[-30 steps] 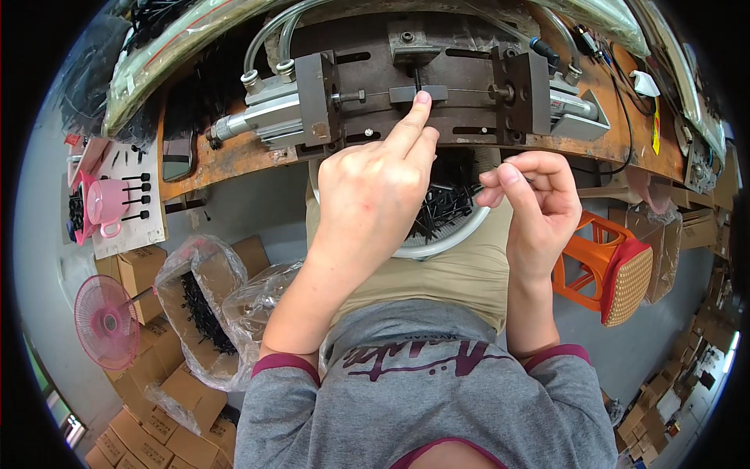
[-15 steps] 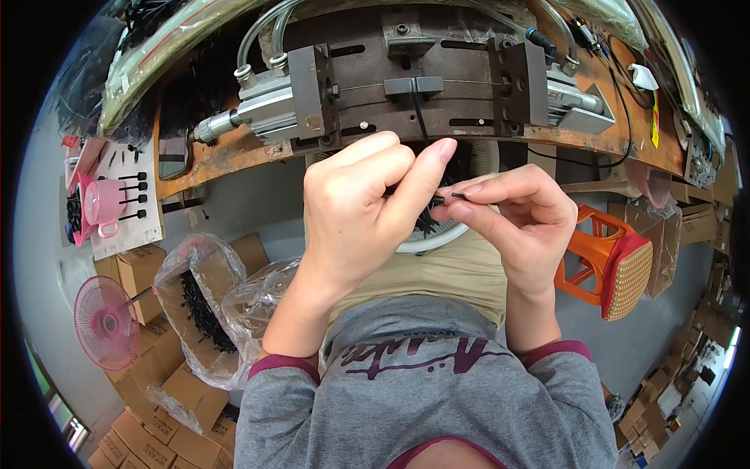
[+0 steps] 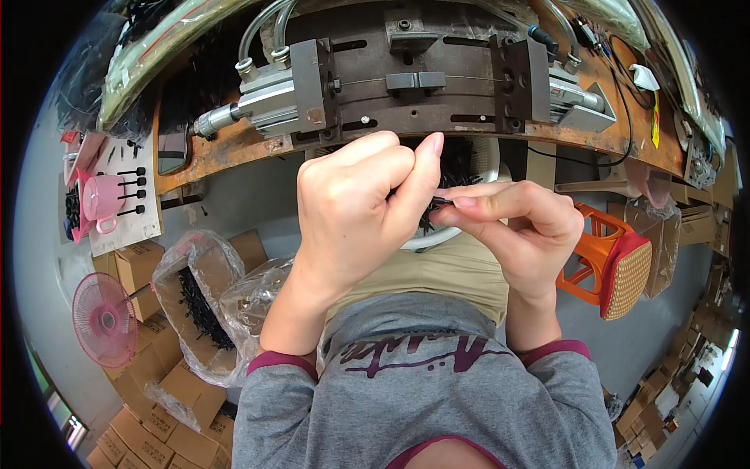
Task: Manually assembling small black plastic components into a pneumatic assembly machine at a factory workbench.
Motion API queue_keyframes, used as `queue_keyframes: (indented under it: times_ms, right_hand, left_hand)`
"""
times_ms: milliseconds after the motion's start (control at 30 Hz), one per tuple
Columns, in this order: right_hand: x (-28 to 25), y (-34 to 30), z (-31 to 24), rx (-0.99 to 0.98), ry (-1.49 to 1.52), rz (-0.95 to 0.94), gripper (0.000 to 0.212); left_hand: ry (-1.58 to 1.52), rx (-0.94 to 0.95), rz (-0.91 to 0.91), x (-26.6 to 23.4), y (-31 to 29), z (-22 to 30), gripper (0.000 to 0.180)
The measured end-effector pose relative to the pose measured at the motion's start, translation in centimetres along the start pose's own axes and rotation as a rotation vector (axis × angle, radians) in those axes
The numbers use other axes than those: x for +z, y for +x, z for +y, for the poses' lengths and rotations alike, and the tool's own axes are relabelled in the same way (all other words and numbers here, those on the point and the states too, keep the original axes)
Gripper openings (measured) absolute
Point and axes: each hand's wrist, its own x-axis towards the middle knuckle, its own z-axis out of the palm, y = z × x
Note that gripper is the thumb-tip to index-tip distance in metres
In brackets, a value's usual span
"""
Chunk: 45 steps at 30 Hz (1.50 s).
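Note:
My left hand (image 3: pixel 355 207) is closed in a fist with its thumb raised. Whatever it holds, if anything, is hidden behind its fingers. My right hand (image 3: pixel 512 227) pinches a small, thin black piece (image 3: pixel 442 201) between thumb and forefinger, right beside the left fist. Part of that piece is covered by the fingertips. Beneath both hands, a white-rimmed tub (image 3: pixel 432 241) holds many black parts, partly hidden by the hands. Beyond them on the bench, a small grey metal clamp block (image 3: pixel 416 80) sits between two pneumatic cylinders and has nothing hanging from it.
The left cylinder (image 3: pixel 262 105) and right cylinder (image 3: pixel 570 98) flank the dark metal plate (image 3: pixel 363 55). At left are a pink cup (image 3: pixel 103 195), a pink fan (image 3: pixel 105 320) and a plastic-lined box (image 3: pixel 176 270) of black parts. An orange stool (image 3: pixel 590 262) stands at right.
The black strip that hung from the clamp block toward me is gone from it. My left hand has shifted slightly left, and my right fingertips have closed nearer to the left fist.

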Motion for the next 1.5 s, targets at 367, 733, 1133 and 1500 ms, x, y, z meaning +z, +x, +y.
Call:
queue_keyframes:
  times_ms: [367, 733, 1133, 1500]
  right_hand:
    - [-0.7, 1.9, -0.1, 0.343, 0.408, 0.142, 0.014]
    - [-1.0, 1.7, 0.9, 0.276, 0.248, 0.21, 0.025]
    - [-1.4, 0.5, 0.9, 0.296, 0.149, 0.155, 0.014]
    - [-2.0, 0.7, 0.2, 0.335, 0.11, 0.132, 0.013]
  left_hand:
    - [-0.156, -0.131, -0.076, -1.4, 0.6, 1.7, 0.015]
    - [0.3, 0.085, -0.098, -0.5, -0.1, -0.8, 0.029]
    - [0.558, 0.119, -0.15, 1.5, 0.3, -2.0, 0.024]
    - [0.499, 0.095, -0.127, 1.5, 0.5, -1.8, 0.023]
